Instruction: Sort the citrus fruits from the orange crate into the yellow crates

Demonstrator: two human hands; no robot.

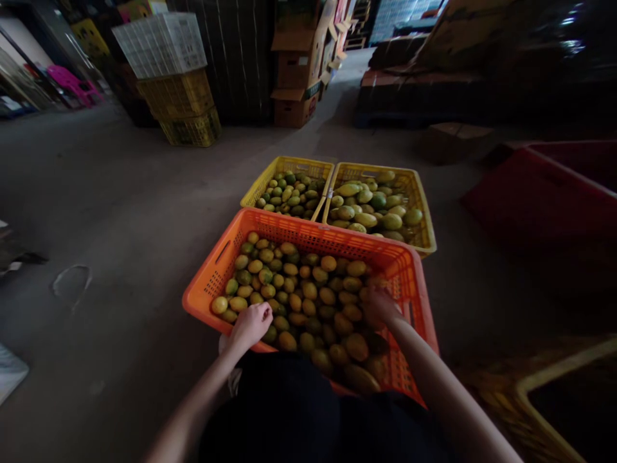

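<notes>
An orange plastic crate [205,302] stands right in front of me, filled with small oval fruits [308,289] in yellow, orange and green. My left hand [253,323] is over its near left part, just above the fruits. Its fingers are curled together, and anything inside them is hidden. Over at the crate's right side, my right hand [383,305] reaches down among the fruits. It is dark and smeared by motion, so its grip does not show.
Behind the orange crate are two yellow crates, a left one [260,186] with small fruits and a right one [427,222] with larger ones. A red bin [525,193] stands to the right. Stacked crates [178,96] and cardboard boxes [294,71] stand farther back.
</notes>
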